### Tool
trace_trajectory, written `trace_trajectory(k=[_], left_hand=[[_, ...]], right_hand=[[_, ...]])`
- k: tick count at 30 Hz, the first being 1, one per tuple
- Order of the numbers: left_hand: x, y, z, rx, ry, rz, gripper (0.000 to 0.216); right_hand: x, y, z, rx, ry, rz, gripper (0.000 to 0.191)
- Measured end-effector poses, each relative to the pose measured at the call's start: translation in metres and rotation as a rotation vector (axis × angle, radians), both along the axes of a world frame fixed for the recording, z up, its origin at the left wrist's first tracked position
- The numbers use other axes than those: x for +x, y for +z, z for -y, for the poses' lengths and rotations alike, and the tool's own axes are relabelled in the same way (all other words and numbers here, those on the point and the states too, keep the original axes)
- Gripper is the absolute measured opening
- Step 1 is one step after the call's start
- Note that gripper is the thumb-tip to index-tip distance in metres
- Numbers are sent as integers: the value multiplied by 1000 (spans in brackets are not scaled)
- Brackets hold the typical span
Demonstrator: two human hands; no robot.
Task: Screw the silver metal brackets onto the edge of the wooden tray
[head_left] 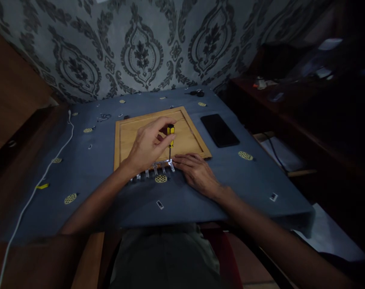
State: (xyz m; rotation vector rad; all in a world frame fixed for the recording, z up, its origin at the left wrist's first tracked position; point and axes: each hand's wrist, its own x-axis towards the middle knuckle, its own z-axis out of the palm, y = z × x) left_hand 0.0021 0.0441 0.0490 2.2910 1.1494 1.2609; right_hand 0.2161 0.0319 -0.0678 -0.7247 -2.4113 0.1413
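My left hand (149, 145) is closed around the yellow and black handle of a small screwdriver (170, 136), held upright with its tip down on a metal part with several prongs (153, 168). That part lies on the blue cloth at the front edge of a wooden tray (188, 136). My right hand (194, 168) rests flat beside the part's right end, fingers stretched toward it and touching it.
A black phone (219, 130) lies right of the tray. Yellow perforated discs (245, 155) and small dark bits are scattered over the blue cloth (110, 192). A white cable (49, 168) runs down the left side. Dark shelves stand at right.
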Motion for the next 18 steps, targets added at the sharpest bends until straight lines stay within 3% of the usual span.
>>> trace_trajectory(k=[18], left_hand=[[-1, 2, 0, 11, 18, -26, 21]], right_hand=[[0, 2, 1, 6, -1, 3, 48]])
